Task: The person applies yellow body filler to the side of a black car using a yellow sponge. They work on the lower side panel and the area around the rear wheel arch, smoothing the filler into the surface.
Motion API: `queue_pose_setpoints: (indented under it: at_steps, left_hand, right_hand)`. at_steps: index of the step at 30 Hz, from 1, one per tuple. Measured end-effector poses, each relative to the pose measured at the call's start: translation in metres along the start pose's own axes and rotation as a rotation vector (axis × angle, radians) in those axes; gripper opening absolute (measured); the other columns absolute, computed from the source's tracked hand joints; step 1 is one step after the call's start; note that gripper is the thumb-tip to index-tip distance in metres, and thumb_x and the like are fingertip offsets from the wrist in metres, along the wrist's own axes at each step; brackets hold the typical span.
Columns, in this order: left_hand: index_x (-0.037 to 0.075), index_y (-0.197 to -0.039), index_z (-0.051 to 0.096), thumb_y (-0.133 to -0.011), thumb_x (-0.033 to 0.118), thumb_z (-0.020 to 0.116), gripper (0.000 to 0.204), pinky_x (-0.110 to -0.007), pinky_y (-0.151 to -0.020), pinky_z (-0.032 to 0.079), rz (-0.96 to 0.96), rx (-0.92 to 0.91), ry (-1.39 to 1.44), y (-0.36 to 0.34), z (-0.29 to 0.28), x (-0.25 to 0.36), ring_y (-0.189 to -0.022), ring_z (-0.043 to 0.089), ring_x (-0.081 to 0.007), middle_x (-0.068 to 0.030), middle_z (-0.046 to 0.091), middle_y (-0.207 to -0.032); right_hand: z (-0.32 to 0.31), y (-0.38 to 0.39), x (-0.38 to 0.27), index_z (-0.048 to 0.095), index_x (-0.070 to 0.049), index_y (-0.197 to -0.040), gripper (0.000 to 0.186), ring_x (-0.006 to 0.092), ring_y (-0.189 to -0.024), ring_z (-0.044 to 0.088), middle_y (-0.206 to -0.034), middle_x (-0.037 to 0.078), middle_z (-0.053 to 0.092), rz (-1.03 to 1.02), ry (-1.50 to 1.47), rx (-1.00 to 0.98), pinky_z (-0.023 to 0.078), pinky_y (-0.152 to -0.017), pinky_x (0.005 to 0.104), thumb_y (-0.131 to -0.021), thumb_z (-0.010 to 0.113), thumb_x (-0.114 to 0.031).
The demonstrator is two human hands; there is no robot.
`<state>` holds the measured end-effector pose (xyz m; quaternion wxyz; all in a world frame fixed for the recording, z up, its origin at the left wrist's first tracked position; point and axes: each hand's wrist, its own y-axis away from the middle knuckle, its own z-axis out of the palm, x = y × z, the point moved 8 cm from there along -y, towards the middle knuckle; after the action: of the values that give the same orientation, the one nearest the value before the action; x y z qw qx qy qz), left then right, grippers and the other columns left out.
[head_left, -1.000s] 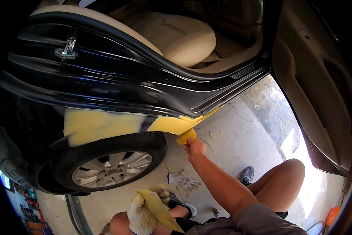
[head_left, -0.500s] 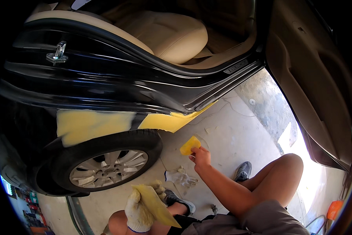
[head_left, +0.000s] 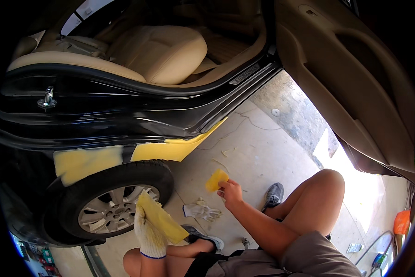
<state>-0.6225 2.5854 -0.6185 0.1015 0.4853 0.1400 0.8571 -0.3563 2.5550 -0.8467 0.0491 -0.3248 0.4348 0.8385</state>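
My left hand (head_left: 149, 237), in a white knitted glove, is closed on a yellow-coated flat board (head_left: 163, 224), held tilted in front of the wheel. Bare and closed, my right hand (head_left: 232, 193) pinches a small yellow spreader (head_left: 216, 179) between thumb and fingers. The spreader is apart from the car, to the right of the tyre. Over the wheel arch the black body carries a pale yellow sanded-looking patch (head_left: 85, 164) and a brighter yellow layer of filler (head_left: 166, 151) that runs along the lower sill.
The rear wheel (head_left: 119, 210) stands at left, below the arch. An open door (head_left: 355, 92) hangs on the right; a beige seat (head_left: 170, 51) shows inside. A loose white glove (head_left: 202, 211) and yellow scraps (head_left: 223, 159) lie on the floor. An orange object (head_left: 402, 222) is at far right.
My gloved left hand has risen with the board, which now overlaps the wheel. My right hand with the spreader has shifted slightly. The whole view has turned, moving the car leftward.
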Motion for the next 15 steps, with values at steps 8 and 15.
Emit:
queue_pose_setpoints:
  at_steps: [8, 15]
  left_hand:
    - [0.011, -0.131, 0.060, -0.108, 0.037, 0.050, 0.036, -0.036, -0.089, 0.058, -0.036, 0.014, 0.010, -0.017, 0.001, -0.026, -0.102, 0.068, -0.0224, -0.0078, 0.068, -0.115]
    - [0.011, -0.130, 0.059, -0.108, 0.038, 0.051, 0.036, -0.038, -0.087, 0.058, -0.083, -0.028, 0.031, -0.031, 0.003, -0.052, -0.101, 0.068, -0.0235, -0.0060, 0.068, -0.117]
  right_hand:
    - [-0.017, 0.005, -0.009, 0.071, -0.005, -0.106, 0.019, 0.0130, -0.075, 0.061, -0.089, 0.003, 0.066, 0.042, -0.100, 0.027, 0.053, -0.065, 0.0291, -0.088, 0.066, -0.004]
    - [-0.018, 0.003, -0.029, 0.070, -0.005, -0.111, 0.022, 0.0138, -0.078, 0.061, -0.093, 0.003, 0.068, 0.013, -0.159, -0.059, 0.053, -0.067, 0.0299, -0.089, 0.067, -0.005]
